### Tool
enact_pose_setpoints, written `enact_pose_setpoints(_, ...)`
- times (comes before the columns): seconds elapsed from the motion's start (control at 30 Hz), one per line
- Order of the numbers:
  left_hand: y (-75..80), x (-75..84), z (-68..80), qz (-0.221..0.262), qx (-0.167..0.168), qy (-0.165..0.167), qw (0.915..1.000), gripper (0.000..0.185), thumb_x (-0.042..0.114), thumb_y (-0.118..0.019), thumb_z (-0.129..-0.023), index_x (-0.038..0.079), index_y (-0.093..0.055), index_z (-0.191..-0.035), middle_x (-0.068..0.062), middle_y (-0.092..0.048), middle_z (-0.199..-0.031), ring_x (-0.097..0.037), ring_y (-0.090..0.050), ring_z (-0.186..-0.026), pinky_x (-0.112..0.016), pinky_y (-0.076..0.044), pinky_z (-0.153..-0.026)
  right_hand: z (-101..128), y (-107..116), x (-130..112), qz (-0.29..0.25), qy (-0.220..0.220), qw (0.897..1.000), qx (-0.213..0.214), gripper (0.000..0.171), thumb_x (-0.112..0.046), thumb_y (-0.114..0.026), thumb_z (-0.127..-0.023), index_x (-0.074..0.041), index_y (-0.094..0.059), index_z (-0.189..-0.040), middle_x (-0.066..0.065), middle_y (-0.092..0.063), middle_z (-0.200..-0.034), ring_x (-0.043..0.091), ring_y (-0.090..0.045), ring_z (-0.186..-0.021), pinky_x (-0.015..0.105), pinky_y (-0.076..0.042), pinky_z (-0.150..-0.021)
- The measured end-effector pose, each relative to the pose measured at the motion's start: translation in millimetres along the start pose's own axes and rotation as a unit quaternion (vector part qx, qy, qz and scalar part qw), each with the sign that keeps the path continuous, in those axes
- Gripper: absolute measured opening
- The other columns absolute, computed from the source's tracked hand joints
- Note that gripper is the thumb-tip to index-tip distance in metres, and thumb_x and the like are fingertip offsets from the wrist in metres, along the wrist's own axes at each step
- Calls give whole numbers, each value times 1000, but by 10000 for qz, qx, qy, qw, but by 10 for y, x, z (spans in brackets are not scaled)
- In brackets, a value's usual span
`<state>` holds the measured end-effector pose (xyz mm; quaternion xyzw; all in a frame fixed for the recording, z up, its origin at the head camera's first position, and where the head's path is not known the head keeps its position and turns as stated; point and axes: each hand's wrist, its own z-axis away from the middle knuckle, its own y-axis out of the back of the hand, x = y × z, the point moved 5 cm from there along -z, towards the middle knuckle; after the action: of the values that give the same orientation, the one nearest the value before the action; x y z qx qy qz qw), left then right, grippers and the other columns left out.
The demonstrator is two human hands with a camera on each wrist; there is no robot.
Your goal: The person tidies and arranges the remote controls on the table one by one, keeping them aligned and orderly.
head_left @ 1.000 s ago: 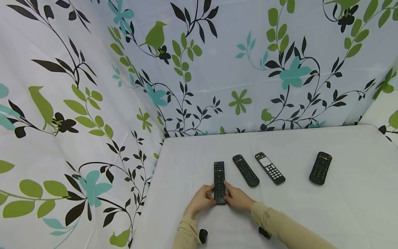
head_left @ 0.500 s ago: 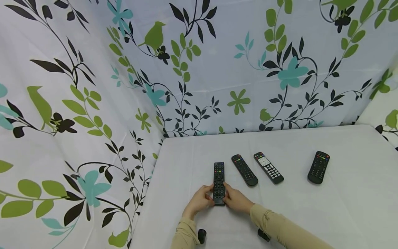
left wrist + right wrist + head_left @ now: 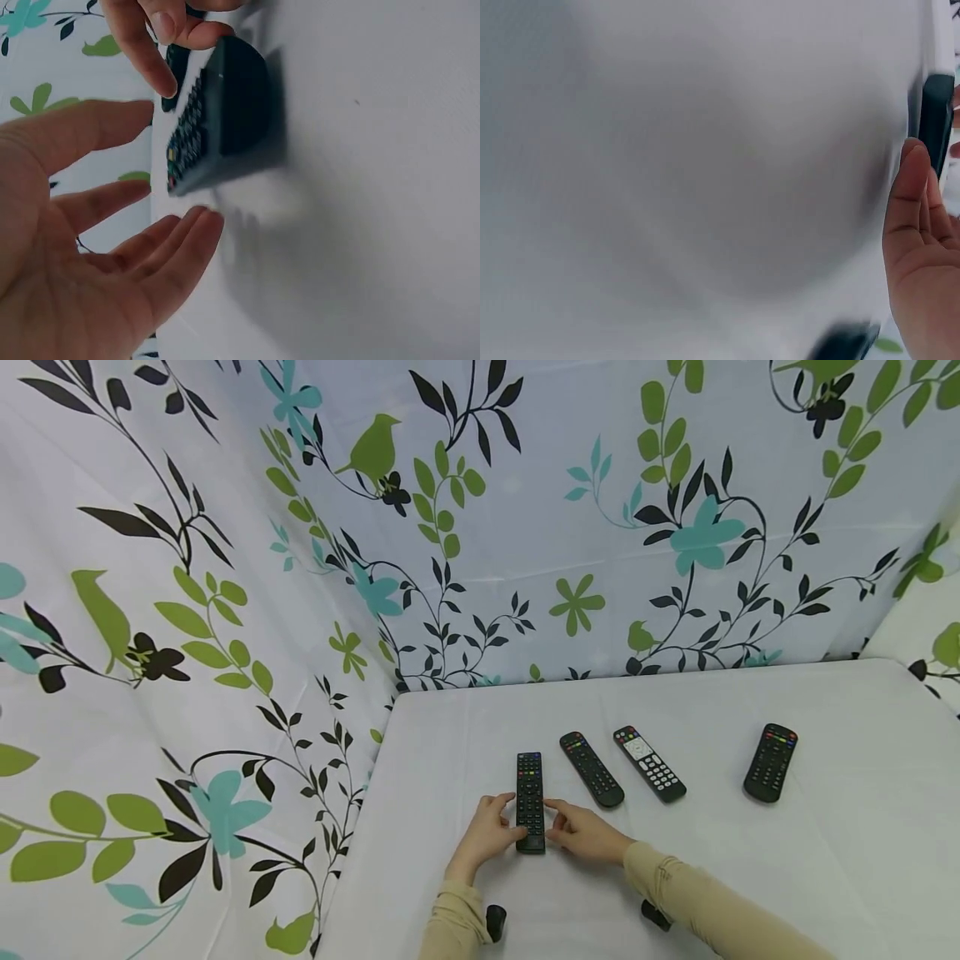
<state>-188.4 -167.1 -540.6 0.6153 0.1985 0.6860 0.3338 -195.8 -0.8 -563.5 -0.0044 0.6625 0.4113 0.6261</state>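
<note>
A long black remote control (image 3: 529, 802) with small coloured buttons lies upright in the head view on the white table, between both hands. On its left side is my left hand (image 3: 483, 835), thumb and fingers spread; in the left wrist view a gap shows between those fingers and the remote's dark end (image 3: 244, 97). My right hand (image 3: 588, 833) is at the remote's right edge, fingertips close beside it. The right wrist view shows that hand (image 3: 926, 247) with fingers extended along the remote (image 3: 935, 120), not curled round it.
To the right lie a black remote (image 3: 592, 770) at a slant, one with white buttons (image 3: 649, 764), and another black remote (image 3: 771, 763) farther off. The white tabletop (image 3: 847, 843) meets a patterned curtain (image 3: 577, 552) at the back and left.
Both hands held the long remote by its sides; now their fingers have loosened and moved slightly outward from it. The remote stays in about the same place.
</note>
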Motion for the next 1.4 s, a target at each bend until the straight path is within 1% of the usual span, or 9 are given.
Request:
enact_pose_setpoints(0.2, 9, 270, -102, 100, 512, -214, 9984, 56, 23, -64, -83, 4, -48, -132, -22, -46, -124, -30, -53, -105, -45, -48, -83, 52, 373, 45, 202, 387, 9988, 198, 39, -18, -55, -92, -1, -52, -128, 1, -60, -91, 3, -54, -68, 20, -44, -59)
enact_pose_setpoints(0.33, -28, 479, -184, 455, 734, -293, 9958, 59, 25, -62, -86, 5, -42, -137, -22, -43, -129, -34, -52, -112, -46, -48, -88, 72, 666, 88, 387, 376, 9970, 563, 39, -18, -55, -92, -2, -52, -128, 4, -61, -99, 7, -54, -78, 23, -46, -67)
enact_pose_setpoints(0.43, -82, 617, -249, 819, 934, -373, 9916, 62, 24, -62, -87, 5, -38, -141, -23, -41, -131, -33, -52, -111, -41, -50, -87, 72, 865, 146, 525, 279, 9946, 855, 42, -21, -55, -93, -3, -50, -131, 11, -60, -115, 20, -58, -97, 34, -49, -82)
enact_pose_setpoints(0.53, -163, 714, -310, 1249, 1106, -417, 9851, 67, 22, -62, -87, 5, -32, -144, -25, -39, -132, -32, -52, -109, -37, -50, -86, 56, 1028, 220, 557, 120, 9928, 1054, 48, -25, -55, -93, -5, -45, -135, 18, -50, -133, 35, -51, -117, 48, -44, -96)
enact_pose_setpoints(0.63, -273, 765, -371, 1485, 1221, -358, 9807, 70, 22, -63, -86, 6, -28, -146, -24, -38, -134, -31, -51, -108, -33, -50, -83, 29, 1147, 298, 570, 31, 9915, 1173, 51, -26, -54, -92, -5, -42, -138, 22, -43, -140, 43, -44, -124, 53, -40, -99)
enact_pose_setpoints(0.83, -543, 808, -462, 1494, 1259, -256, 9804, 72, 24, -65, -84, 9, -30, -145, -23, -39, -133, -27, -54, -102, -28, -48, -76, -10, 1203, 510, 506, -171, 9916, 1174, 55, -25, -55, -92, -3, -39, -140, 24, -41, -141, 46, -44, -124, 55, -38, -100)
enact_pose_setpoints(1.03, -767, 834, -502, 1559, 1073, -8, 9819, 73, 23, -66, -82, 8, -32, -144, -22, -41, -128, -21, -53, -94, -22, -43, -71, -29, 1159, 612, 402, -403, 9932, 1016, 56, -22, -53, -93, -1, -35, -142, 25, -40, -141, 45, -49, -120, 54, -40, -99)
enact_pose_setpoints(1.27, -909, 764, -571, 1656, 1000, 310, 9806, 74, 20, -67, -80, 5, -33, -144, -23, -42, -124, -11, -55, -83, -20, -48, -68, -79, 1125, 650, 346, -585, 9927, 992, 51, -14, -47, -93, 1, -36, -140, 28, -51, -130, 40, -57, -110, 44, -51, -85)
enact_pose_setpoints(1.4, -945, 714, -587, 1804, 919, 397, 9785, 74, 14, -67, -77, 2, -35, -142, -21, -46, -117, -10, -60, -77, -18, -52, -62, -104, 1093, 707, 521, -761, 9911, 955, 48, -15, -48, -92, 0, -41, -138, 24, -59, -119, 34, -61, -102, 41, -52, -82)
